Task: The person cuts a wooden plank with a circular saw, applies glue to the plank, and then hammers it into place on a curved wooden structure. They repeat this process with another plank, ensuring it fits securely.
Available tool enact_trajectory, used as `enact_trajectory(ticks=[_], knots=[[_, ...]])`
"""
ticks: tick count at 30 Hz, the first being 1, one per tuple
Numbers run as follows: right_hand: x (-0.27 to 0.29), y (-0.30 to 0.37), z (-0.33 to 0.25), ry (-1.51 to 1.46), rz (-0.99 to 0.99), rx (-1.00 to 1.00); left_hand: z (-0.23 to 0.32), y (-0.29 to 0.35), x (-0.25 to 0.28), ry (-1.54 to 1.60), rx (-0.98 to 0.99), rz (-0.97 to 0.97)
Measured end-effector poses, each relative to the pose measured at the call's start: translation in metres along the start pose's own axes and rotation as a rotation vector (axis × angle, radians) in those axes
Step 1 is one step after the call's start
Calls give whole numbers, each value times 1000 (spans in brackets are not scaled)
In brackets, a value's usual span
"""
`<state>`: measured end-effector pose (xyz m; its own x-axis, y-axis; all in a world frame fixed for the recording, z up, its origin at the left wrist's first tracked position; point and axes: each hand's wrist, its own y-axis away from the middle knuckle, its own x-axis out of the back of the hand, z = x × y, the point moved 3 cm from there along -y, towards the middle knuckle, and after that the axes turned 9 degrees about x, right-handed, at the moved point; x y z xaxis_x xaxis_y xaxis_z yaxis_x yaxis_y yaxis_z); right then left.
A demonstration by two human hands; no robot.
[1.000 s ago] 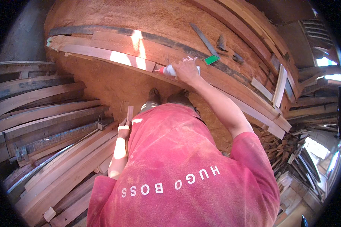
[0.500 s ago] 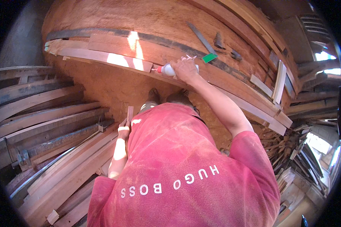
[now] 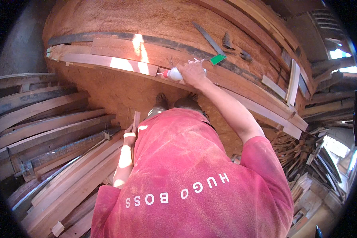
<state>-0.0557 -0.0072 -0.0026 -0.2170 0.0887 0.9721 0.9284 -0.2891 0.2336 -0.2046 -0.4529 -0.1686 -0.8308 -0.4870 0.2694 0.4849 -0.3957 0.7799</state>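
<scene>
Glue bottle (image 3: 174, 73) unmoved; right hand (image 3: 192, 73) still gripping.

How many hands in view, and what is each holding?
2. The right hand is stretched out to the long wooden strip, gripping a white glue bottle. The left hand is down by the side, holding a short wooden piece.

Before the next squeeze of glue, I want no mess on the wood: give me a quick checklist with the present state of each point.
1. Right hand wrapped around the glue bottle: ok.
2. Red nozzle pointing at the long wooden strip: ok.
3. Nozzle touching the wood: cannot tell.
4. Left hand holding a small wood piece, away from the glue: ok.
5. Green tool apart from the bottle: ok.
</scene>
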Motion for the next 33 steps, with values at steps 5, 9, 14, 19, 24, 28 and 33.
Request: enact_trajectory(ticks=[5, 9, 14, 19, 24, 28, 33], knots=[[-1, 5, 2, -27, 10, -17, -4, -4, -2, -7, -63, -1], [9, 9, 4, -96, -45, -130, 0, -1, 2, -46, -20, -17], [10, 33, -3, -296, -142, -232, -1, -3, 4, -64, -20, -9], [-13, 48, -32, -684, -205, -427, -27, -18, 0, 24, -53, -68], [-20, 48, -53, -819, -215, -554, -36, -27, 4, 47, 18, -151], [-19, 55, -58, -827, -236, -608, -19, -20, 9, -89, 32, -119], [-21, 82, -51, -827, -250, -657, 10, -10, 22, -531, -533, -34]])
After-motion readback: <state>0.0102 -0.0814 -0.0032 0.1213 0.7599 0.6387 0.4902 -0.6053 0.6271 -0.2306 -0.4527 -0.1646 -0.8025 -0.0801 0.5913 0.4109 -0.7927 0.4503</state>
